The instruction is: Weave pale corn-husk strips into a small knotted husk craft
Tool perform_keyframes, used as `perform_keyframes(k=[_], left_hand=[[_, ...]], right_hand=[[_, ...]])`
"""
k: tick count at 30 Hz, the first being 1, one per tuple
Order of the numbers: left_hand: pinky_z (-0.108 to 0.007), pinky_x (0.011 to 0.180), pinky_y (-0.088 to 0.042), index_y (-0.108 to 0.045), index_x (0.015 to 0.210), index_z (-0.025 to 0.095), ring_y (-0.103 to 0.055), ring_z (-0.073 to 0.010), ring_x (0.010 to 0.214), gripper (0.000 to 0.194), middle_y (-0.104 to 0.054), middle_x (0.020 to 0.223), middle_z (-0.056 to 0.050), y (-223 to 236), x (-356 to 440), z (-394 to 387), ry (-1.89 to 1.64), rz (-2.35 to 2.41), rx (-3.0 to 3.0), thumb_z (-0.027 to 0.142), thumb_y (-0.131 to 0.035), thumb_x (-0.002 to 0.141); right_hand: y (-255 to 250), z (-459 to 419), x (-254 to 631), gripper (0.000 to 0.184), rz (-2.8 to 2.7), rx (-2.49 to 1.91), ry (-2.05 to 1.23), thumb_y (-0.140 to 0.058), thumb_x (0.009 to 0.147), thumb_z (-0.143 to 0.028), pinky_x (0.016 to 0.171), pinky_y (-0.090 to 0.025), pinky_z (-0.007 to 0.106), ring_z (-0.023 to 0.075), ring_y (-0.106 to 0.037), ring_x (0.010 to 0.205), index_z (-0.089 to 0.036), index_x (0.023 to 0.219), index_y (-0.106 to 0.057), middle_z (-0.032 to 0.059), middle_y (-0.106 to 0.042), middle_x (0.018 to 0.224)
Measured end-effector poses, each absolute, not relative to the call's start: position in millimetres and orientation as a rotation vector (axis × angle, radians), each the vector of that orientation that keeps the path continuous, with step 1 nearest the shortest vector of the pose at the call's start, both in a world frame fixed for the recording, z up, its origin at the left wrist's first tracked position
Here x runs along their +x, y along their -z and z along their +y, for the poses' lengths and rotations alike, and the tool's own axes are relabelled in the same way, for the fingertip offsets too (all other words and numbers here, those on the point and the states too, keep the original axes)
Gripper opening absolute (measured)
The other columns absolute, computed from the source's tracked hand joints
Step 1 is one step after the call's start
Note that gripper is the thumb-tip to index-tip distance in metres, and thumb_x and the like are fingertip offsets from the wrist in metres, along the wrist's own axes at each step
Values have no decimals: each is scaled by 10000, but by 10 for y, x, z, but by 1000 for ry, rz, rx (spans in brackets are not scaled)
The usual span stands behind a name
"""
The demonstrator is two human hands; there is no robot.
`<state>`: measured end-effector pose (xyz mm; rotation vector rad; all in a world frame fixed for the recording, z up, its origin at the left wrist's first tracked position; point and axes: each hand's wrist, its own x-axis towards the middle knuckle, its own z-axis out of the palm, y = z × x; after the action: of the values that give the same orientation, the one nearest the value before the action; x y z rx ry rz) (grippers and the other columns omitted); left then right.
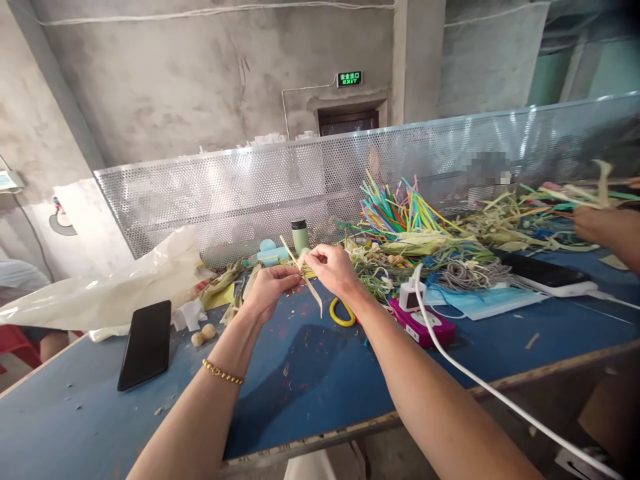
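Note:
Above the blue table, my left hand (273, 288) pinches a pale, dry strip (315, 299) that looks like corn husk. One end of the strip hangs down past the fingers, and a thin yellowish length (289, 252) sticks up between the hands. My right hand (332, 268) is closed at the same spot, thumb and forefinger gripping the piece close to the left fingertips. The exact crossing point is partly hidden by my fingers. Just below my right wrist lies a yellow scissors-like handle loop (342, 312). A green bottle with a black lid (300, 236) stands behind the hands.
Left are a black phone (145, 345), clear plastic sheeting (115, 283) and small wooden-looking beads (204, 335). Right are colourful pipe-cleaner-like stems (395, 207), husk piles, a magenta power strip (423, 325), a white cable and a blue mask (485, 301). Another person's hand (600, 227) works far right.

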<state>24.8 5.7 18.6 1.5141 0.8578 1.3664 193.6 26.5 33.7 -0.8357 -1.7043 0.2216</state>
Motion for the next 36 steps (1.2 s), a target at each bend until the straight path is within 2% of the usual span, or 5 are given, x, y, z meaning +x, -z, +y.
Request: perform_keyframes(k=[8, 15, 27, 32, 36], left_hand=[[-277, 562, -389, -780, 712, 111, -576, -130, 557, 202, -723, 663, -75, -201, 246, 77, -1432, 880, 1484, 280, -837, 616], [-265, 555, -383, -761, 718, 115, -577, -126, 560, 288, -720, 675, -73, -202, 245, 75, -1416, 821, 1480, 362, -868, 613], [-258, 542, -377, -702, 664, 145, -545, -116, 526, 224, -676, 585, -27, -167, 271, 103, -1521, 907, 1540, 330, -819, 617], [-267, 522, -360, -681, 611, 145, -526, -117, 492, 210, -654, 547, -33, -176, 274, 97, -1499, 947, 1540, 323, -792, 619], [-266, 537, -374, -691, 623, 142, -536, -118, 504, 160, -652, 549, -23, -184, 292, 68, -1482, 961, 1597, 278, -776, 630]], right_hand=[[-285, 270, 1894, 83, -1889, -792, -253, -660, 849, -159, 704, -472, 281, 170, -659, 759, -161, 854, -742, 70, -742, 871], [-297, 242, 1890, 187, -1944, -826, -126, -627, 906, -165, 679, -424, 284, 181, -650, 741, -176, 765, -750, 71, -753, 805], [-296, 232, 1844, 313, -1980, -914, -150, -556, 956, -172, 614, -350, 282, 159, -560, 627, -172, 666, -673, 46, -675, 661], [-303, 250, 1876, 168, -1889, -823, -81, -583, 939, -147, 753, -438, 294, 190, -656, 837, -163, 885, -742, 104, -746, 951], [-295, 252, 1885, 59, -1907, -812, -107, -694, 861, -169, 695, -434, 268, 158, -630, 732, -167, 810, -724, 64, -727, 846]])
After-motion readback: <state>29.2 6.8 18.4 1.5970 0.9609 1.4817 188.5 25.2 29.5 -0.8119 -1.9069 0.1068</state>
